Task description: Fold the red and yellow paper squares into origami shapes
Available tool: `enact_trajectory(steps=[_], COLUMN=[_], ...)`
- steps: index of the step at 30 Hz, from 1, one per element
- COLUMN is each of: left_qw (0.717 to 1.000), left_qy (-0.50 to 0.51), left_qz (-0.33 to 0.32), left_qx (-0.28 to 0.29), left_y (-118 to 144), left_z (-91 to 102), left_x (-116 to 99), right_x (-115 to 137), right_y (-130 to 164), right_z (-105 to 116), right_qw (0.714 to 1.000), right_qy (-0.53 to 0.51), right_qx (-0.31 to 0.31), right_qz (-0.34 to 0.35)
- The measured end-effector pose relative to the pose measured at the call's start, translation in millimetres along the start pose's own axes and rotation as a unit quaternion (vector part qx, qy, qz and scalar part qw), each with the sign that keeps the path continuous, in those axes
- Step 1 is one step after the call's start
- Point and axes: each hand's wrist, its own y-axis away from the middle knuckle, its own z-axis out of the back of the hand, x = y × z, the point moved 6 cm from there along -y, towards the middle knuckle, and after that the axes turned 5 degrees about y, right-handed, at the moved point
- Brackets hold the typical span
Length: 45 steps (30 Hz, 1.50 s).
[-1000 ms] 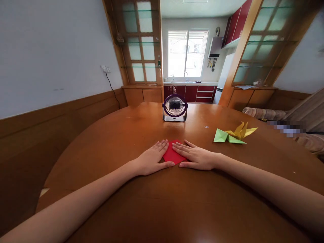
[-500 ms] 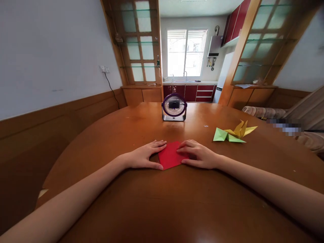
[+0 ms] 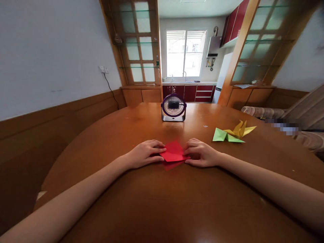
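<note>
Brown table (image 3: 162, 195) fills the foreground. Two shelved cabinets behind: left one (image 3: 138, 35) at 11 o'clock, small bottle (image 3: 157, 61) on a glass shelf; right one (image 3: 234, 67) at 1, white sheet (image 3: 243, 86) on its ledge, other shelf bits too small to ID. Fan (image 3: 173, 105) upright at 12, near the far edge.

Left hand (image 3: 145, 153) pinches the 9 o'clock end of the red paper (image 3: 174, 152), right hand (image 3: 202, 153) the 3 o'clock end; thumbs and fingers together on it.

Folded yellow paper (image 3: 240, 131) and green paper (image 3: 220, 134) at 2 o'clock, well apart from the red.

Red paper: table centre, between the hands. Should be near weightless, bendy, stiffer at folds, easily creased or torn. Hold side corners, light pinch. Darker triangle at its 6 o'clock: under-layer or reflection, can't tell.
</note>
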Motion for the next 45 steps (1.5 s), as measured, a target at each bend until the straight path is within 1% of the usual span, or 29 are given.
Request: enact_trajectory(steps=[2,6,10,13,15,18,20,22,26,30,35,40,43,45], left_qw=[1.000,0.999,0.999,0.995,0.988,0.964,0.945,0.935,0.931,0.929,0.928,0.954,0.964,0.966], left_qy=[-0.012,-0.015,0.012,0.073,0.127,0.221,0.273,0.294,0.288,0.294,0.304,0.245,0.212,0.204], left_qz=[-0.018,-0.029,-0.020,0.018,0.058,0.130,0.163,0.183,0.205,0.204,0.190,0.147,0.140,0.136], left_qx=[-0.015,-0.035,-0.047,-0.059,-0.070,-0.075,-0.075,-0.078,-0.089,-0.095,-0.102,-0.094,-0.084,-0.084], left_y=[-1.0,-1.7,-1.2,-0.8,-0.4,0.8,1.6,2.2,3.0,2.6,2.0,0.4,0.5,0.9], left_z=[2.4,4.3,5.1,5.7,5.4,1.5,-1.2,-1.8,-1.0,-2.8,-2.1,2.1,1.8,1.7], left_x=[-6.2,-14.1,-11.0,-1.0,6.9,17.5,21.8,25.3,34.3,39.6,37.1,36.9,40.4,41.4], right_x=[-0.8,-3.7,-8.2,-11.5,-13.9,-17.7,-19.9,-21.2,-23.8,-25.9,-24.7,-22.0,-18.3,-15.5], right_y=[0.4,1.2,1.7,1.5,1.2,0.9,0.9,1.0,1.9,2.9,3.0,2.9,2.2,1.5], right_z=[0.9,1.6,1.8,1.4,0.9,0.0,-0.7,-1.4,-3.4,-5.2,-5.0,-4.6,-4.7,-6.3], right_qw=[1.000,1.000,0.999,0.999,0.998,0.996,0.995,0.994,0.993,0.992,0.991,0.991,0.994,0.996], right_qy=[0.001,0.018,0.028,0.019,0.009,0.000,0.002,0.007,0.011,0.022,0.038,0.074,0.071,0.058], right_qx=[-0.003,-0.012,-0.011,-0.007,-0.007,-0.009,-0.008,-0.007,-0.006,-0.001,0.001,0.002,0.000,0.010], right_qz=[0.000,-0.003,-0.021,-0.044,-0.060,-0.086,-0.100,-0.106,-0.114,-0.126,-0.126,-0.112,-0.085,-0.059])
